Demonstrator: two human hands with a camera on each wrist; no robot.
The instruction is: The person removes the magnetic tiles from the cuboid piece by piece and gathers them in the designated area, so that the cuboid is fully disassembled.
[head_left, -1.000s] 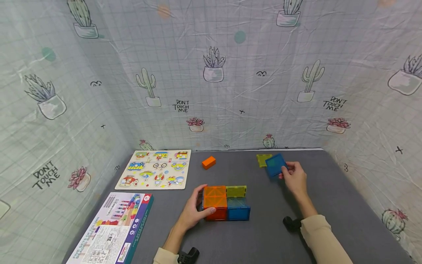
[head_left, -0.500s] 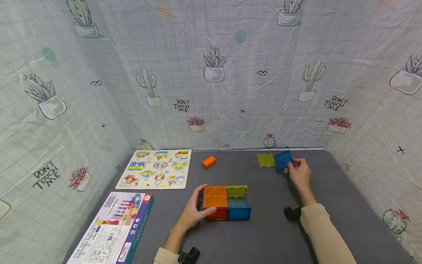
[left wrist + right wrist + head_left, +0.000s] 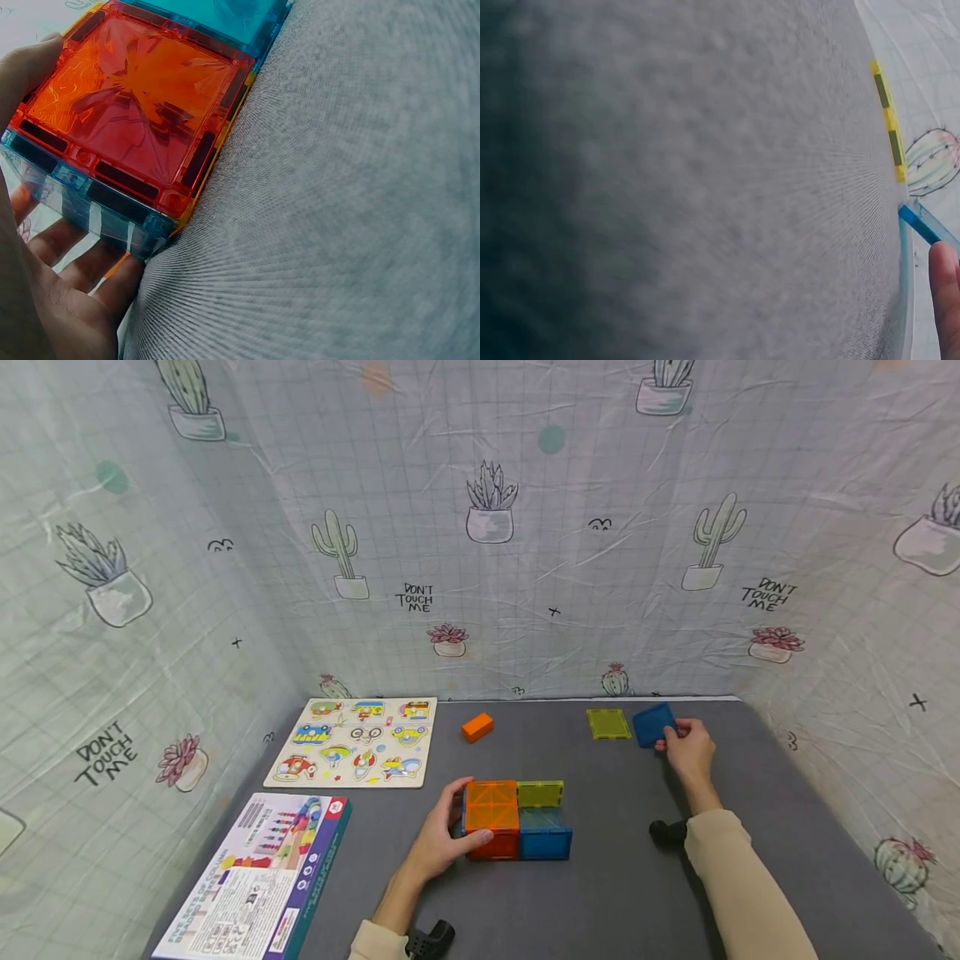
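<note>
My left hand (image 3: 433, 839) grips the left end of a box-like block built from translucent magnetic tiles (image 3: 491, 806), thumb on the front and fingers around the far left side. Orange and red panels form its left half, blue ones its right, and a yellow-green tile (image 3: 540, 793) stands at the back right. In the left wrist view a red tile (image 3: 142, 105) faces the camera, with fingers behind a clear blue side. At the far right my right hand (image 3: 690, 752) pinches a blue magnetic tile (image 3: 652, 725) by its right edge, tilted over the table.
A yellow-green tile (image 3: 609, 724) lies flat just left of the blue one. An orange block (image 3: 477, 727) sits at the back middle. To the left are a vehicle puzzle board (image 3: 352, 743) and a toy box (image 3: 255, 877). Printed cloth (image 3: 495, 577) walls the grey table in.
My right hand has moved the blue tile right and slightly back, off the yellow-green tile it overlapped, which now shows whole. The left hand has kept its grip on the built block.
</note>
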